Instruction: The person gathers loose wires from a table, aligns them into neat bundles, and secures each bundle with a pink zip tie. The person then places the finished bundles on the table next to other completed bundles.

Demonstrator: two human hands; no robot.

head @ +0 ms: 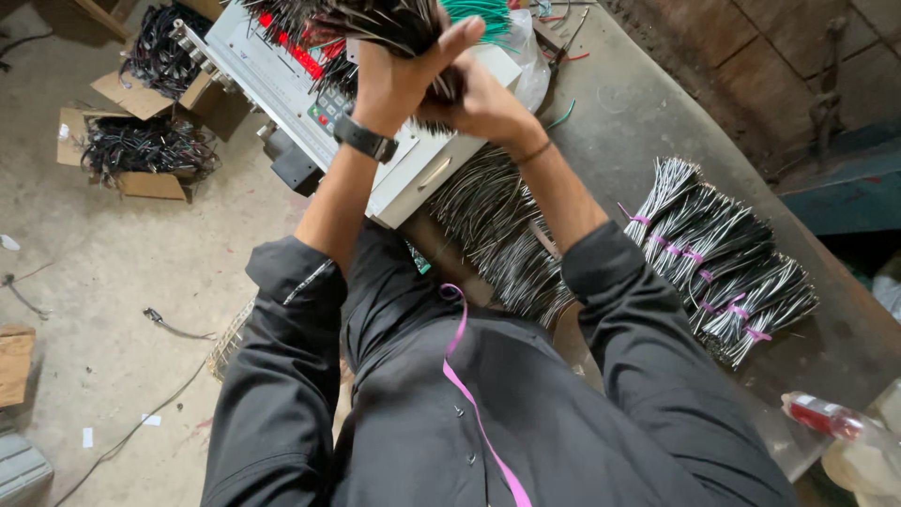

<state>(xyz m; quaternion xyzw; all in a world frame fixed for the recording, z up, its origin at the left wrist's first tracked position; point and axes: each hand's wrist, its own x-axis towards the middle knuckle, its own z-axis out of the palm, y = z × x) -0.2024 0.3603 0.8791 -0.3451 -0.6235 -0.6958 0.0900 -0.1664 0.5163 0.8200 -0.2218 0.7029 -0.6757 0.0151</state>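
Both hands are raised over the grey worktable (648,113): the left hand (399,70), a black watch on its wrist, is clenched around a thick bundle of black cut wires (375,23), and the right hand (483,103) grips the same bundle just beside it. The bundle hangs above a white box-shaped machine with a keypad (282,80). Tied wire bundles with pink bands (723,263) lie well apart on the table, and a pink ribbon (469,394) trails down the person's dark shirt.

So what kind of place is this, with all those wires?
Probably a small workshop where wires get cut and bundled. Tied wire bundles lie on the worn table, a white machine with buttons stands there, and cardboard boxes of wires sit on the floor.
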